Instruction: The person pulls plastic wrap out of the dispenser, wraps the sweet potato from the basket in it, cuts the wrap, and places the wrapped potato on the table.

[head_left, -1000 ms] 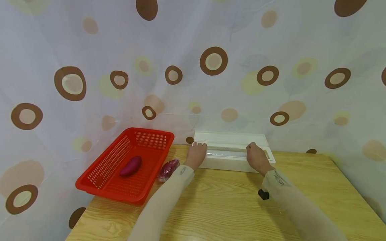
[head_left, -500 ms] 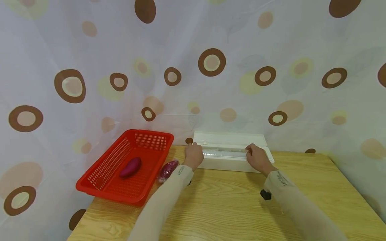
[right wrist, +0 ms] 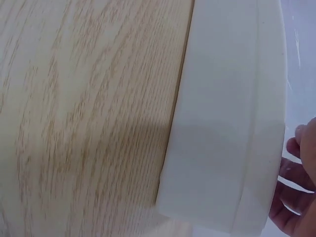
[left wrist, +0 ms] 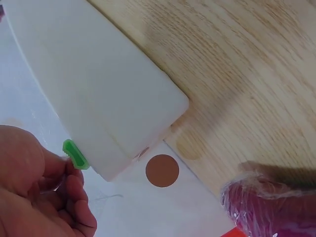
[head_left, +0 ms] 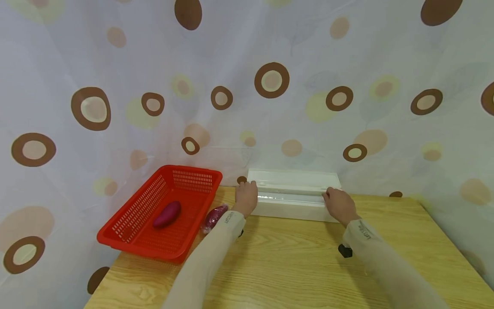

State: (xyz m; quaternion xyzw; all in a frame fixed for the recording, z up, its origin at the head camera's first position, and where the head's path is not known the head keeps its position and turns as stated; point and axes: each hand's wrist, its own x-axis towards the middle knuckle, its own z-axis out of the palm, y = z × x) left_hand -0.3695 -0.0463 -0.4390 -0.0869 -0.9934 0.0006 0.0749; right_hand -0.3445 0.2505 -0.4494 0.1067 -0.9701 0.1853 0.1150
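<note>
While the white box lies between them, the left hand curls its fingers beside a green clip, the right hand beyond the front wall — grip cannot be told for either.

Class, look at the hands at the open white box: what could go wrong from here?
1. The clear film might crease or tear unevenly, with the left hand and right hand at opposite ends of the white box.
2. The raised lid behind the hands could drop onto them.
3. The wrapped purple vegetable appears beside the left sleeve; drawing back might nudge it.
</note>
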